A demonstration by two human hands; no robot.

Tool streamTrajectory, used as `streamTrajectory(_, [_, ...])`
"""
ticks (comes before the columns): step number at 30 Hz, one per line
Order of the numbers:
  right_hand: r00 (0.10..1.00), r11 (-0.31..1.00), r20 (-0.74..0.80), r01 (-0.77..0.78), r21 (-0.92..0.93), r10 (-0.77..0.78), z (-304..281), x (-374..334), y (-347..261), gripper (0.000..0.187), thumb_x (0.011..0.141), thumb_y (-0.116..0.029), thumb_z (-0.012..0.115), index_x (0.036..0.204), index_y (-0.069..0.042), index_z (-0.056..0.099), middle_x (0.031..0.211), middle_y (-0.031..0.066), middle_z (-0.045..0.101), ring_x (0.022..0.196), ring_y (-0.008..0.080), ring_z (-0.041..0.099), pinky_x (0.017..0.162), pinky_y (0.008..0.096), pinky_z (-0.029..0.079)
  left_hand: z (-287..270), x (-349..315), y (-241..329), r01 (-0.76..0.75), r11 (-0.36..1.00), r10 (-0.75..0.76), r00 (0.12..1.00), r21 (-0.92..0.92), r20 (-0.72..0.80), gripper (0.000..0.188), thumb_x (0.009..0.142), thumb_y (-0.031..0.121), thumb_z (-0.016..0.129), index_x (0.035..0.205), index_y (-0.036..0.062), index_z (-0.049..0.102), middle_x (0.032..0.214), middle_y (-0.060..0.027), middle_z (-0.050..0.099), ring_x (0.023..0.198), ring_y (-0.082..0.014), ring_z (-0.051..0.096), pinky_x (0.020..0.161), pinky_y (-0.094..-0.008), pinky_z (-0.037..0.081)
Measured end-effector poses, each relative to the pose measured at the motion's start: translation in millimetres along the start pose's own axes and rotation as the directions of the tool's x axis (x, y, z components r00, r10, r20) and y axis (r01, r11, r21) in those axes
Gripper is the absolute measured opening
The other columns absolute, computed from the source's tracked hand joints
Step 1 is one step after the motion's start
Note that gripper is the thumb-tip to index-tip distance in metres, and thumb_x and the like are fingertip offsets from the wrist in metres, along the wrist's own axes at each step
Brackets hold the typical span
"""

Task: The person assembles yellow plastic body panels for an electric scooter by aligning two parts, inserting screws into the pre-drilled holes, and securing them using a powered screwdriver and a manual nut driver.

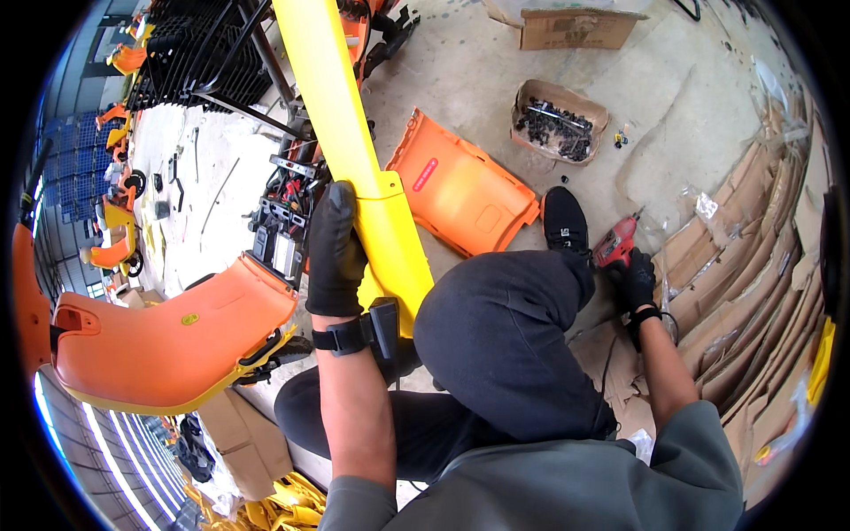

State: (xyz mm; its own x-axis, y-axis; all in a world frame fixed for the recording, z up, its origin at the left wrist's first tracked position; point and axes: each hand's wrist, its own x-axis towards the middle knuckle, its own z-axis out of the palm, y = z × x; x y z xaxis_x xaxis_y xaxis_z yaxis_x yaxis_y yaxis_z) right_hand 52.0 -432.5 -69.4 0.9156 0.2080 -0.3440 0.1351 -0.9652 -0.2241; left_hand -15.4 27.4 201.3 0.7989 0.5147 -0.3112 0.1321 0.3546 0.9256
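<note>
My left hand (335,250), in a black glove, grips the left edge of a long yellow plastic panel (376,217) that rises in front of me. Some of its fingers are hidden behind the panel. Down on the right, beside my shoe, my gloved right hand (634,281) is closed around a red electric drill (615,242); the bit points toward the far right. An orange plastic cover (465,190) lies on the floor just right of the yellow panel. Close to my left hand, exposed wiring and a metal frame (282,217) show on a vehicle.
A cardboard box of small black parts (560,122) sits beyond my foot, with another carton (575,29) farther off. Flattened cardboard (735,265) is piled at right. An orange scooter body (177,332) stands at left, near stacked black frames (199,53).
</note>
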Motion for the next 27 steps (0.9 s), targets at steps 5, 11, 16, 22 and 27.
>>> streamTrajectory(5, [0.996, 0.999, -0.078, 0.03, -0.032, -0.033, -12.7, 2.6, 3.9, 0.058, 0.074, -0.031, 0.073, 0.119, -0.005, 0.047, 0.106, 0.0197, 0.053, 0.098, 0.0402, 0.052, 0.078, 0.0507, 0.045, -6.0, 0.8, -2.9, 0.01, 1.0, -0.01, 1.0, 0.004, -0.004, 0.04, 0.094, 0.04, 0.058, 0.11, 0.0043, 0.058, 0.096, -0.0051, 0.064, 0.083, -0.0144, 0.062, 0.076, -0.0292, 0.051])
streamTrajectory(11, [0.96, 0.85, -0.204, 0.268, 0.453, -0.194, -80.1, 15.2, -48.9, 0.03, 0.087, -0.02, 0.062, 0.107, 0.001, 0.059, 0.1, 0.0172, 0.062, 0.092, 0.0326, 0.06, 0.081, 0.0401, 0.048, 5.0, 0.1, -0.3, 0.001, 1.0, -0.001, 1.0, 0.004, -0.023, 0.037, 0.094, 0.036, 0.057, 0.113, 0.0036, 0.058, 0.099, -0.0064, 0.064, 0.087, -0.0154, 0.062, 0.078, -0.0308, 0.051])
streamTrajectory(16, [0.905, 0.366, -0.151, 0.307, 0.879, -0.398, -197.9, 27.5, -207.9, 0.024, 0.091, -0.009, 0.057, 0.11, 0.005, 0.062, 0.103, 0.0087, 0.064, 0.095, 0.0137, 0.059, 0.085, 0.0268, 0.046, -1.5, 1.2, -7.6, -0.011, 1.0, 0.011, 1.0, 0.005, -0.004, 0.039, 0.094, 0.036, 0.057, 0.115, 0.0029, 0.057, 0.102, -0.0073, 0.065, 0.089, -0.0165, 0.063, 0.08, -0.031, 0.052])
streamTrajectory(22, [0.527, -0.022, -0.495, 0.669, 0.743, -0.691, -234.9, 49.5, -330.4, 0.021, 0.084, -0.009, 0.066, 0.101, 0.003, 0.064, 0.091, 0.0158, 0.067, 0.076, 0.0254, 0.064, 0.073, 0.03, 0.05, 10.0, 3.2, -3.7, 0.046, 0.998, -0.044, 0.998, -0.04, 0.047, 0.043, 0.094, 0.036, 0.057, 0.12, 0.0015, 0.055, 0.105, -0.0082, 0.065, 0.09, -0.017, 0.064, 0.08, -0.0314, 0.053])
streamTrajectory(27, [0.606, 0.055, -0.318, 0.515, 0.856, -0.729, -236.4, 57.1, -338.4, 0.017, 0.084, -0.009, 0.066, 0.093, 0.005, 0.064, 0.083, 0.0144, 0.067, 0.074, 0.0194, 0.064, 0.071, 0.0297, 0.05, 14.4, 3.1, -2.8, 0.014, 0.999, -0.016, 0.997, 0.036, 0.076, 0.047, 0.094, 0.038, 0.057, 0.12, -0.0007, 0.055, 0.106, -0.007, 0.064, 0.09, -0.0136, 0.062, 0.08, -0.0277, 0.051])
